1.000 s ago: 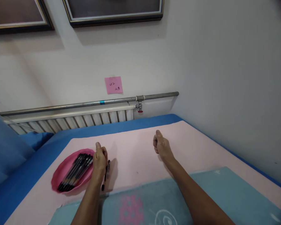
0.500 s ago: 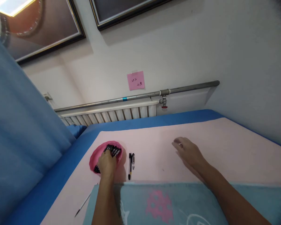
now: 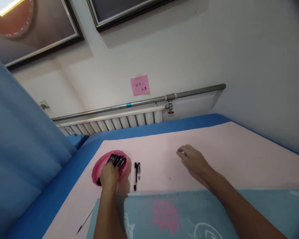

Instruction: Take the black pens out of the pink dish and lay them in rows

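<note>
My left hand reaches into a pink scalloped basket, its fingers curled downward and partly hidden. Whatever they grip, I cannot make out. Beyond its knuckles, several black pen caps lie side by side in the basket. To the right of the basket rest a pen barrel with dark ends, a loose pen cap and a small pen tip. My right hand hovers low over the pink sheet with thumb and forefinger pinched; anything between them is too small to see.
A thin white pen refill lies at the lower left. Nearest me a teal patterned cloth overlaps the pink sheet on the blue bed surface. Behind stand a radiator and a pipe; a blue curtain hangs left.
The view has shifted slightly, so everything sits a little further left. My left hand has drawn back slightly within the basket, baring more of the caps. My right hand keeps its pinch.
</note>
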Motion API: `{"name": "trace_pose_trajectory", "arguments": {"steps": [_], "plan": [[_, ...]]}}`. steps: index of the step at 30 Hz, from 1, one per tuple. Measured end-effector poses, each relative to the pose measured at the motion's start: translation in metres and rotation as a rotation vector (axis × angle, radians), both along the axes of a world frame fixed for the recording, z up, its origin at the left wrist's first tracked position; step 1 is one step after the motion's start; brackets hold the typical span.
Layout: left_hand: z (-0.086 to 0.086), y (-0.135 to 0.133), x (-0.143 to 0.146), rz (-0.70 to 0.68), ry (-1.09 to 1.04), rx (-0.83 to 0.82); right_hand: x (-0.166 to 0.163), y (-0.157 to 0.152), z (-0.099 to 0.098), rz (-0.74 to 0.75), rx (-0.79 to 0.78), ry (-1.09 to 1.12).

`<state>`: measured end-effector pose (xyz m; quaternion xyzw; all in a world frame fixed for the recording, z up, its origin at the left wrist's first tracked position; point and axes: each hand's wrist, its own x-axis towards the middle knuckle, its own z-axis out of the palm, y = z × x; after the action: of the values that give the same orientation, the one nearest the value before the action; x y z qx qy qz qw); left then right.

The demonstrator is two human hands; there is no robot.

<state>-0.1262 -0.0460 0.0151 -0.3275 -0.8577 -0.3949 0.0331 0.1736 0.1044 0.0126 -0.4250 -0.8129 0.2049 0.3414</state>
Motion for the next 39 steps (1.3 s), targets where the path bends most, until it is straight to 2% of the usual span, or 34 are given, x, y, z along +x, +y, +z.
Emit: {"name": "trace_pose_trajectory", "arguments": {"steps": [2,4,7,9,11,13,16,20,25,30,32,36,39], "plan": [[0.008,0.001,0.008,0.007,0.011,-0.001,-0.005,-0.004,0.002,0.019,-0.016,0.040],[0.015,0.006,0.023,-0.079,-0.082,0.098,-0.013,-0.013,0.005,0.061,-0.061,0.114],[0.017,0.017,0.057,-0.414,-0.581,0.370,-0.030,-0.034,0.011,0.190,-0.260,0.244],[0.014,0.024,0.082,-0.597,-0.898,0.457,-0.040,-0.049,0.015,0.322,-0.451,0.296],[0.010,0.029,0.101,-0.691,-1.071,0.472,-0.047,-0.061,0.017,0.443,-0.609,0.343],[0.008,0.031,0.110,-0.730,-1.142,0.462,-0.050,-0.067,0.018,0.506,-0.719,0.366],[0.007,0.032,0.106,-0.686,-1.188,0.508,-0.050,-0.068,0.017,0.519,-0.790,0.361],[0.007,0.034,0.091,-0.549,-1.220,0.673,-0.048,-0.067,0.014,0.535,-0.856,0.298],[0.004,0.036,0.085,-0.433,-1.190,0.730,-0.049,-0.070,0.013,0.536,-0.916,0.201],[0.014,0.030,0.064,-0.192,-1.195,0.992,-0.046,-0.071,0.015,0.572,-0.923,0.177],[0.019,0.027,0.054,-0.159,-1.242,1.038,-0.046,-0.070,0.014,0.562,-0.946,0.176],[0.021,0.025,0.055,-0.255,-1.408,0.906,-0.048,-0.068,0.009,0.528,-0.987,0.226],[0.017,0.028,0.069,-0.390,-1.551,0.678,-0.050,-0.067,0.008,0.511,-1.021,0.264]]}}
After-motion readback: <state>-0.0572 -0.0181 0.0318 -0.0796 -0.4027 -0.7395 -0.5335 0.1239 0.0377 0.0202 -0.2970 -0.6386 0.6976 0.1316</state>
